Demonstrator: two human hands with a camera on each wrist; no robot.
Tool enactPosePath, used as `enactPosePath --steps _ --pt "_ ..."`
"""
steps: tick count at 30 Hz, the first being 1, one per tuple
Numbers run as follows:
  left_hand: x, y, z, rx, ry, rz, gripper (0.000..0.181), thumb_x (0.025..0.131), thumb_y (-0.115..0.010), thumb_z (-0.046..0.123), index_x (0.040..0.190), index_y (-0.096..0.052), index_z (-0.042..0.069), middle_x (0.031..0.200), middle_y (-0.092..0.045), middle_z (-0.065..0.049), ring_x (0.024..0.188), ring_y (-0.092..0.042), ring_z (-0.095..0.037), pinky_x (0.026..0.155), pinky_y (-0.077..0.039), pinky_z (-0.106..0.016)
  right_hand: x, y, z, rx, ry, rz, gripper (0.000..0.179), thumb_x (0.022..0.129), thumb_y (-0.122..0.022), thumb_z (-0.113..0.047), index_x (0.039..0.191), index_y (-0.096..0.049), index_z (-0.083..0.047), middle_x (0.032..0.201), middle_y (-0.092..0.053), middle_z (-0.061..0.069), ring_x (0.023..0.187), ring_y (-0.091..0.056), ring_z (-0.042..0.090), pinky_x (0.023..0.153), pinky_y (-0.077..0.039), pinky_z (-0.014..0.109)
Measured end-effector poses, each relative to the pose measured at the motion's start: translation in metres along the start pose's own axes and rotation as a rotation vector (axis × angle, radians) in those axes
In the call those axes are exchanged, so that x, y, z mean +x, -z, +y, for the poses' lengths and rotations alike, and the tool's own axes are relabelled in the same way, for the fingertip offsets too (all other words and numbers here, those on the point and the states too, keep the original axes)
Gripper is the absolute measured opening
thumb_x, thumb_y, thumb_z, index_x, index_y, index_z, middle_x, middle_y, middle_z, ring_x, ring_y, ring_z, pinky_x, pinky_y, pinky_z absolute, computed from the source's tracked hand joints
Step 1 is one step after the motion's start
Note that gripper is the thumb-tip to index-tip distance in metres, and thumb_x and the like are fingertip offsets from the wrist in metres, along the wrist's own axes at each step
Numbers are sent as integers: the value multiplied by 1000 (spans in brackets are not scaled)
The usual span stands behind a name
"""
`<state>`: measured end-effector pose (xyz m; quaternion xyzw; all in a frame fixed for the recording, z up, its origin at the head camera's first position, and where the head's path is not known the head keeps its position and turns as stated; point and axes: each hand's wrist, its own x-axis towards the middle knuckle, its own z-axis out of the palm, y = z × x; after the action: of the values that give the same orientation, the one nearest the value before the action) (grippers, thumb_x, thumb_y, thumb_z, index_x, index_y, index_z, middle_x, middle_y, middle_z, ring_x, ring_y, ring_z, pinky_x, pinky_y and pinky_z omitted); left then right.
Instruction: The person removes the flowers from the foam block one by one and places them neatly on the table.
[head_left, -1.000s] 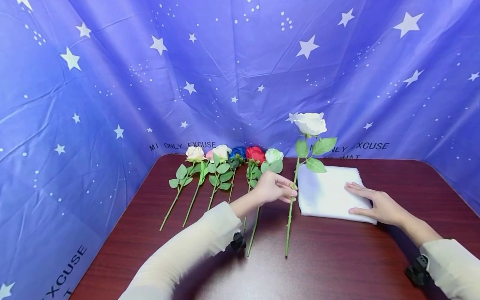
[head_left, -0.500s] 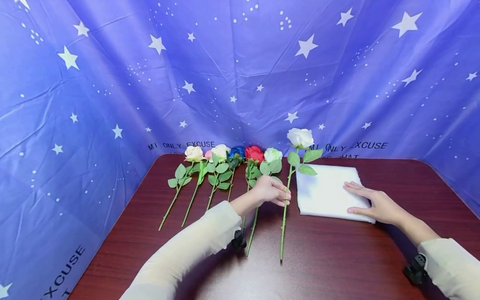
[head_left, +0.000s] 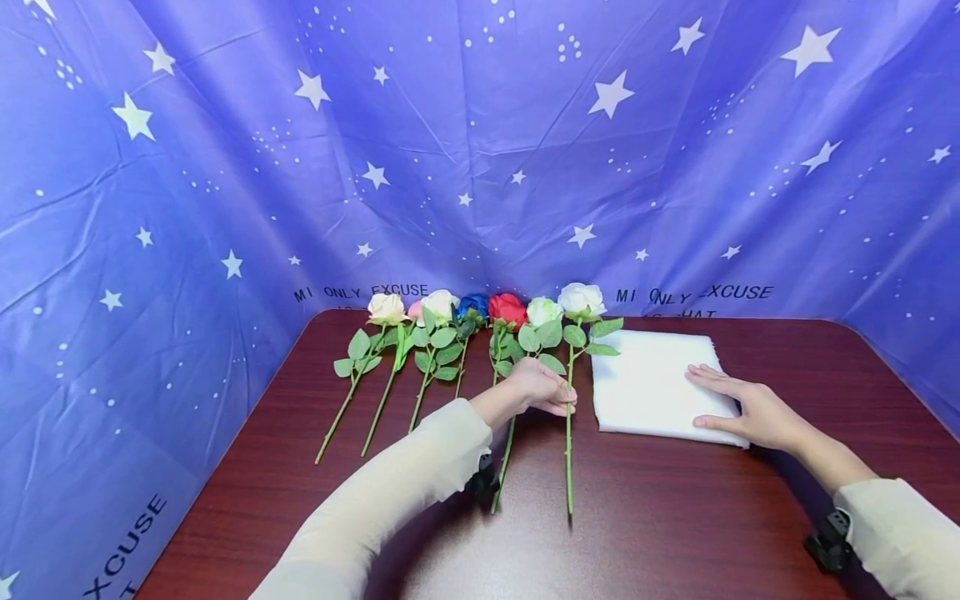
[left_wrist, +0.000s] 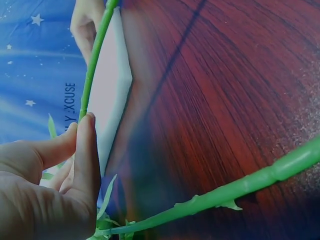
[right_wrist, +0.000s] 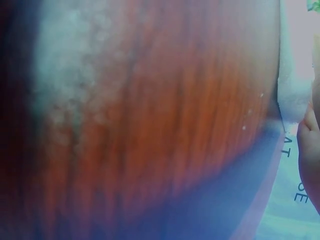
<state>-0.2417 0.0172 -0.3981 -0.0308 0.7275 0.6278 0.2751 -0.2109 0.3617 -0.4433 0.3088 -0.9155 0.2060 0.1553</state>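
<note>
In the head view my left hand (head_left: pixel 538 386) pinches the thin green stem of a white rose (head_left: pixel 581 300) between thumb and fingertips. The rose lies low over the table, bloom at the far edge and stem end toward me. In the left wrist view the stem (left_wrist: pixel 95 65) passes the fingertips. My right hand (head_left: pixel 757 411) rests with fingers stretched out on a flat, square white pad (head_left: pixel 645 392), which looks soft. Leaves of the rose overlap the pad's left corner. The right wrist view catches only the pad's edge (right_wrist: pixel 292 85) and part of the hand.
Left of the held rose several flowers lie in a row on the dark red table (head_left: pixel 675 525): a green-white rose (head_left: pixel 544 311), a red rose (head_left: pixel 507 309), a blue one (head_left: pixel 472 305) and a cream rose (head_left: pixel 387 308) at the end. A starry curtain (head_left: pixel 480 150) hangs behind.
My left hand has brought the white rose down and left, from raised above the pad's left edge to beside the green-white rose. The right hand stays on the pad.
</note>
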Motion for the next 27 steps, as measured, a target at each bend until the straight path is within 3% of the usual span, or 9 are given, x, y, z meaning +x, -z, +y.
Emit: enactPosePath --steps 6,11,19,27 --pt "6 0 0 -13 5 73 14 81 -67 -11 94 -68 -13 98 -71 -29 54 -63 -13 66 -62 -27 0 0 0 9 2 7 73 69 -85 -24 134 -56 -5 136 -55 22 135 -17 -24 103 -12 -10" --pt "7 1 -1 -22 -2 140 13 79 -69 -11 92 -66 -11 96 -72 -27 54 -65 -13 63 -62 -25 -1 0 -2 18 -3 7 73 70 -84 -24 134 -56 -5 139 -55 19 135 -17 -24 103 -12 -10" --pt "1 -1 0 74 -21 202 11 80 -71 -7 91 -69 -10 94 -73 -24 56 -66 -14 61 -61 -25 -1 1 -2 10 -12 8 72 70 -84 -24 133 -56 -5 138 -55 20 135 -16 -24 103 -11 -10" --pt "-3 4 -1 100 -83 218 17 84 -69 -2 98 -69 -12 99 -72 -25 87 -73 -34 71 -62 -30 0 1 -3 15 6 11 71 70 -85 -25 132 -57 -4 141 -54 10 134 -18 -24 103 -12 -10"
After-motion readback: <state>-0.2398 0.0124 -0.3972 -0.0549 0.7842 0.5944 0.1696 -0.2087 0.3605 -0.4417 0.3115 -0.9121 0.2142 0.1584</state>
